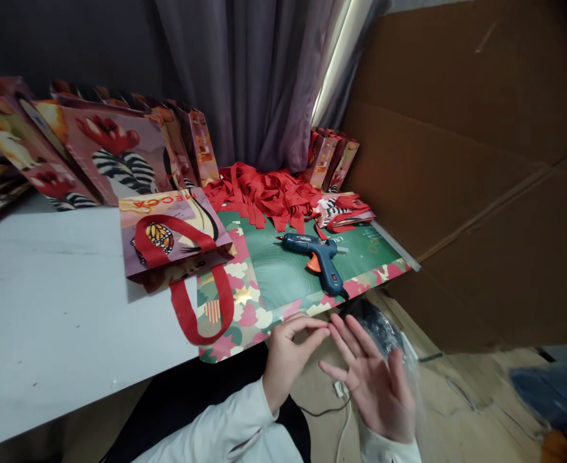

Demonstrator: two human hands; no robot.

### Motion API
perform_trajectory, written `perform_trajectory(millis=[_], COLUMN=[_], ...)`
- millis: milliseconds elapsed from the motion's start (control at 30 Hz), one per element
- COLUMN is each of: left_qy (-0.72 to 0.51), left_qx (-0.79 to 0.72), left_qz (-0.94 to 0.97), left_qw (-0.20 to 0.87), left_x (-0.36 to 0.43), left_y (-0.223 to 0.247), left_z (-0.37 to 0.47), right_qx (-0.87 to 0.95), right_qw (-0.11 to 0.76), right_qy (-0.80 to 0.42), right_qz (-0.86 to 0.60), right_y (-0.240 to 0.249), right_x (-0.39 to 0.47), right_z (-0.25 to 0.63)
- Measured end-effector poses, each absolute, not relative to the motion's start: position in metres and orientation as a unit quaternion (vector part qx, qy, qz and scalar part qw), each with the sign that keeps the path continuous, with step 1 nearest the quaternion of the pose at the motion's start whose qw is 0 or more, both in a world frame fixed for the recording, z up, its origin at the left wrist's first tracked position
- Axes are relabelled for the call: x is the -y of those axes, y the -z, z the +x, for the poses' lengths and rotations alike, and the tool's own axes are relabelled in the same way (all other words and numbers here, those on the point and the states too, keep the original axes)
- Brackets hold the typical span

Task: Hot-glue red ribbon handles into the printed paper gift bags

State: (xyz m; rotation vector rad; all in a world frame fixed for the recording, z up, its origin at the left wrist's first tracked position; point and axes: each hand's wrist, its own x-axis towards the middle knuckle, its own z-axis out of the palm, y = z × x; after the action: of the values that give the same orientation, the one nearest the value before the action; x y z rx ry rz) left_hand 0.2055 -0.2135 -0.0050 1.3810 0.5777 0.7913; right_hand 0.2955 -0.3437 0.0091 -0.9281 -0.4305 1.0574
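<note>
In front of the table edge, my left hand [293, 354] has its thumb and forefinger pinched together. Its fingertips meet a fingertip of my right hand [377, 379]; whatever the pinch holds, if anything, is too small to make out. My right hand is palm up with its fingers spread, holding nothing visible. Just beyond both hands lies a blue glue gun [319, 254] with an orange trigger, its nozzle to the left. To its left a printed paper bag [167, 222] lies on its side, with red ribbon handles [179, 315], one hanging toward me.
A heap of red ribbon strips [268, 193] lies behind the glue gun on a green patterned board [283, 283]. Several upright gift bags [119, 148] line the back of the white table [71, 308]. A large cardboard sheet [481, 161] stands at right, with cables [345, 424] below.
</note>
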Motion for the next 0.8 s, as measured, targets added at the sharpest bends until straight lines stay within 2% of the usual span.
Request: perform_trajectory(millis=[167, 267, 400, 600, 800], left_qy=[-0.376, -0.373, -0.360, -0.300, -0.228], left_qx=[-0.281, -0.287, -0.281, -0.263, -0.244], left_qz=[0.645, 0.647, 0.649, 0.597, 0.546], left_qw=[0.603, 0.600, 0.608, 0.696, 0.769], left_x=[0.216, 0.214, 0.210, 0.199, 0.188], left_y=[0.005, 0.003, -0.002, -0.012, -0.025], left_z=[0.201, 0.200, 0.197, 0.190, 0.182], right_qx=[0.323, 0.376, 0.393, 0.404, 0.350], right_qw=[0.692, 0.650, 0.643, 0.654, 0.640], right_qy=[-0.429, -0.375, -0.351, -0.332, -0.195], right_qz=[-0.482, -0.543, -0.556, -0.546, -0.655], right_y=[-0.007, -0.003, -0.001, -0.010, -0.028], right_x=[0.339, 0.336, 0.332, 0.328, 0.310], right_z=[0.274, 0.263, 0.258, 0.266, 0.279])
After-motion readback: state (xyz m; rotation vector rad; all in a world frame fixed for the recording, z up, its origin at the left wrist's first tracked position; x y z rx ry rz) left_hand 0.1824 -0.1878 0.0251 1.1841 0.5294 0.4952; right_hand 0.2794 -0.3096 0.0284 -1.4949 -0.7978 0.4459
